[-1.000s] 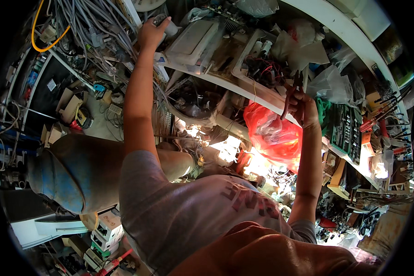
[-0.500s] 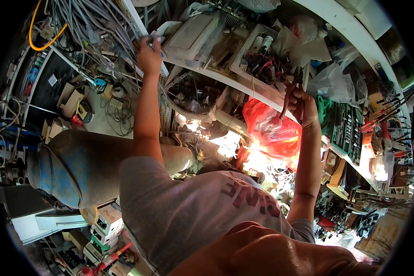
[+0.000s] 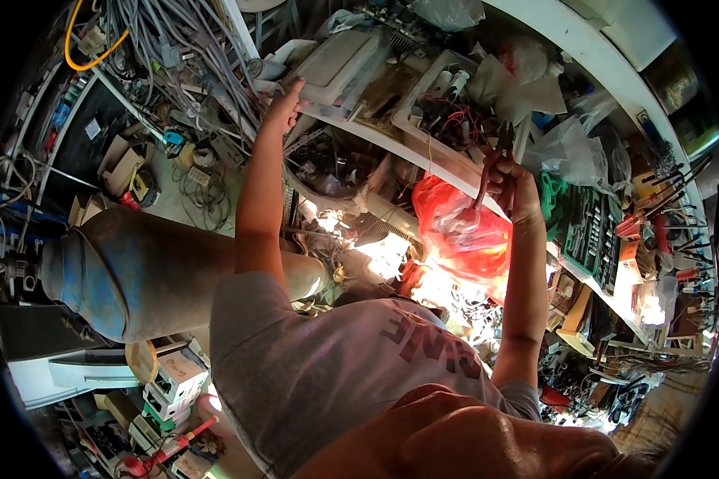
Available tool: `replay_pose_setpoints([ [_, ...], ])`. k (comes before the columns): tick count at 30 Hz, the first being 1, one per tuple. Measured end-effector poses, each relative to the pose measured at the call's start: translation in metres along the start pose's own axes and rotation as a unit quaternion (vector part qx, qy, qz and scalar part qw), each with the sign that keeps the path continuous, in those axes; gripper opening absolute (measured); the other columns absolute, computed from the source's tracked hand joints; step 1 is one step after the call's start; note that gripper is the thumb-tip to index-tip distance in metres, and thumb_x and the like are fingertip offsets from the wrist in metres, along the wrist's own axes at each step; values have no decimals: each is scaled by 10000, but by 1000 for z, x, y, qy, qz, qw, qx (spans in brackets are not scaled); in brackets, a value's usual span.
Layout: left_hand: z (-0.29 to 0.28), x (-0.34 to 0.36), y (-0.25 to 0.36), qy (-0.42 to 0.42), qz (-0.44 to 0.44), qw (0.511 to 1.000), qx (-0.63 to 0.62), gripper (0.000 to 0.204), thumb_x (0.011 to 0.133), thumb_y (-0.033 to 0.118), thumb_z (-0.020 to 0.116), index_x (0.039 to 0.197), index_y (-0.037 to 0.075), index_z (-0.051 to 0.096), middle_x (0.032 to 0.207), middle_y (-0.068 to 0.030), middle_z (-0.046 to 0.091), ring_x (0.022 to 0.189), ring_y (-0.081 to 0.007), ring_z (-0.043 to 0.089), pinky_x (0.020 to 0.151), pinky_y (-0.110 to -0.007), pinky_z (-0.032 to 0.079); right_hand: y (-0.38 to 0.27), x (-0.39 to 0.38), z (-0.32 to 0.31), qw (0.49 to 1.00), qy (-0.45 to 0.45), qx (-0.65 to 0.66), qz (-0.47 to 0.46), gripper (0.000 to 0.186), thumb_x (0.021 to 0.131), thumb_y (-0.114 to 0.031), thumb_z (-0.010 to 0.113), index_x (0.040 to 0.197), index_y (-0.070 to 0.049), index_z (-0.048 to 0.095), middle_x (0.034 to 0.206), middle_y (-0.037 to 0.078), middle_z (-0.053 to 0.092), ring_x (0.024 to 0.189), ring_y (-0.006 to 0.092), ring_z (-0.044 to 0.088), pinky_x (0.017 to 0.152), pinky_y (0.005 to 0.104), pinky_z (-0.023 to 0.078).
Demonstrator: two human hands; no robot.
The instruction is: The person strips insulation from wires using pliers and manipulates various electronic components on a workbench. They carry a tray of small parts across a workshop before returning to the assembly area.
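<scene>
In my right hand (image 3: pixel 518 185) I grip pliers (image 3: pixel 485 180) with dark red handles, their dark jaws pointing up, away from me, in front of the shelf edge. My left hand (image 3: pixel 283 109) is raised at the left end of the shelf, with its fingers apart and nothing visible in them. Close to its fingertips is a translucent plastic box (image 3: pixel 339 68) with a lid; I cannot tell whether they touch. Beyond the pliers an open plastic tray (image 3: pixel 407 112) holds red wires and small parts. A red plastic bag (image 3: pixel 459 231) hangs below the shelf edge.
A bundle of grey cables (image 3: pixel 168 48) hangs at the far left. The large blue-grey cylinder (image 3: pixel 160 275) lies beside my left arm. A green socket set case (image 3: pixel 591 235) and several screwdrivers (image 3: pixel 675 191) are at the right. Clear plastic bags (image 3: pixel 571 152) lie on the shelf.
My left hand has come off the metal upright near the cables and moved right and slightly nearer, its fingers now extended. My right hand still holds the pliers, slightly further left in view.
</scene>
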State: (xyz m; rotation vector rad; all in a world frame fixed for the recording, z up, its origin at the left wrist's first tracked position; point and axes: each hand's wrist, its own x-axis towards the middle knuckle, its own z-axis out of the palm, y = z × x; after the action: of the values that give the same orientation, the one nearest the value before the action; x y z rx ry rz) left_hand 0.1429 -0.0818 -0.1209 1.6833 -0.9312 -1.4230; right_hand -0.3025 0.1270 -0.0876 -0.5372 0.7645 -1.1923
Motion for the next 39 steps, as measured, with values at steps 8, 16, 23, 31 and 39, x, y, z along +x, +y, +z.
replay_pose_setpoints([
  [8, -6, 3, 10, -13, -50, 994, -92, 568, 810, 551, 646, 1106, 70, 585, 811, -17, 591, 436, -58, 216, 411, -217, 233, 0, 2, 0, 1000, -25, 8, -3, 421, 827, -20, 478, 1235, 86, 490, 885, 30, 506, 638, 90, 388, 515, 222, 297],
  [16, 38, -30, 4, 60, 100, 986, -118, 527, 660, 550, 782, 814, 85, 586, 706, -9, 557, 505, -87, 375, 444, -253, 286, 0, 0, -1, 999, -35, 22, 8, 414, 827, -17, 472, 1229, 80, 499, 834, 7, 468, 624, 87, 364, 518, 220, 289],
  [23, 93, -63, -35, 138, 255, 956, 47, 559, 671, 541, 754, 741, -1, 636, 752, -78, 655, 724, -202, 619, 693, -362, 473, -1, 2, -5, 998, -63, 31, 10, 408, 828, -15, 475, 1225, 80, 494, 832, 5, 461, 623, 86, 360, 519, 217, 285],
  [31, 97, -51, -77, -28, 70, 985, 157, 697, 724, 720, 611, 724, 24, 643, 716, -95, 641, 690, -246, 612, 662, -391, 466, -2, 2, -3, 999, -45, 18, 15, 411, 827, -16, 478, 1227, 75, 494, 863, 14, 476, 632, 86, 367, 523, 217, 296],
  [39, 73, -75, -45, 283, 393, 808, 334, 316, 777, 348, 717, 990, 120, 670, 833, -130, 686, 824, -314, 657, 674, -419, 500, -2, 4, -9, 998, -56, 21, 30, 410, 827, -16, 476, 1225, 84, 493, 864, 24, 481, 637, 90, 383, 527, 220, 307],
])
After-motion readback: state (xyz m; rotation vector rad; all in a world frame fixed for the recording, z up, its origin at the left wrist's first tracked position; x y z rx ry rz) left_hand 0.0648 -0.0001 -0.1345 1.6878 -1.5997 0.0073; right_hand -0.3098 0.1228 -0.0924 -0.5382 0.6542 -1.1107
